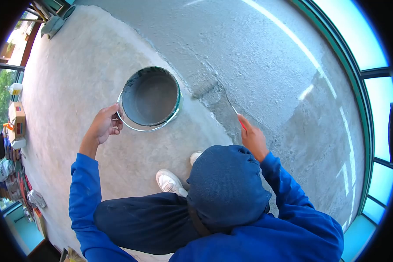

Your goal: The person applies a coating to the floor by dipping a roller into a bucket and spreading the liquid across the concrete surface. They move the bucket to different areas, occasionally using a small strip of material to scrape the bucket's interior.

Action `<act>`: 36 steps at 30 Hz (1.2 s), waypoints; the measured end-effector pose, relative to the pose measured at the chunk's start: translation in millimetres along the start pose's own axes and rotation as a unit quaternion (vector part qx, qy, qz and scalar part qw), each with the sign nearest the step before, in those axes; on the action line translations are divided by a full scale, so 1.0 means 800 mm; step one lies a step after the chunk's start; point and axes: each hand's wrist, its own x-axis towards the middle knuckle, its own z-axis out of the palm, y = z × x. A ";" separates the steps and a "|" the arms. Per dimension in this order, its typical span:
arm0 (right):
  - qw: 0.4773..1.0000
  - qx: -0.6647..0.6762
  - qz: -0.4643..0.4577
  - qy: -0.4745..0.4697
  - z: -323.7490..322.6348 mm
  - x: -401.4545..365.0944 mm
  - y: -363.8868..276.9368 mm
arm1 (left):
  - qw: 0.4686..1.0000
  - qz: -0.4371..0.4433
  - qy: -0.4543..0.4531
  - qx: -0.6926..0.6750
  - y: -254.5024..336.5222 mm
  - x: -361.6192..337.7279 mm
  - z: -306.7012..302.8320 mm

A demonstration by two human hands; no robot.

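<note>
My left hand grips the wire handle of a bucket at its left side, fingers curled around the wire. The bucket stands on the bare concrete floor, with grey, wet-looking material inside. In my right hand is a paint roller, held by its red handle. The roller's grey-coated sleeve lies on the floor just right of the bucket, at the edge of the wet grey coating. Part of the red handle is hidden by my fingers.
Pale concrete spreads to the left. Glazed panels in a green frame run along the right. Cardboard boxes and piled items line the far left, and a grey container with sticks stands at upper left. My shoes are below the bucket.
</note>
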 end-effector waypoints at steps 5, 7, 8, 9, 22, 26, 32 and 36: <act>0.991 0.135 0.000 0.022 -0.044 -0.056 0.041 | 1.000 -0.008 -0.001 -0.005 0.006 -0.004 0.004; 0.991 0.130 0.007 0.011 -0.049 -0.068 0.055 | 1.000 -0.011 0.001 -0.006 0.007 -0.005 0.006; 0.991 0.131 0.027 0.001 -0.049 -0.073 0.059 | 1.000 -0.011 -0.001 -0.007 0.007 -0.005 0.005; 0.990 0.133 0.046 -0.010 -0.049 -0.072 0.059 | 1.000 -0.010 -0.003 -0.007 0.007 -0.004 0.005; 0.983 0.106 -0.138 0.055 0.034 0.227 -0.033 | 1.000 -0.011 0.002 -0.001 0.005 -0.004 0.005; 0.979 0.096 -0.168 0.064 0.038 0.229 -0.027 | 1.000 -0.010 0.002 0.006 0.007 -0.005 0.005; 0.990 0.107 -0.095 0.011 0.000 0.072 0.043 | 1.000 -0.006 0.002 -0.001 0.001 0.000 0.000; 0.991 0.116 -0.064 0.003 -0.025 0.001 0.064 | 1.000 -0.010 -0.010 -0.012 -0.001 0.003 -0.003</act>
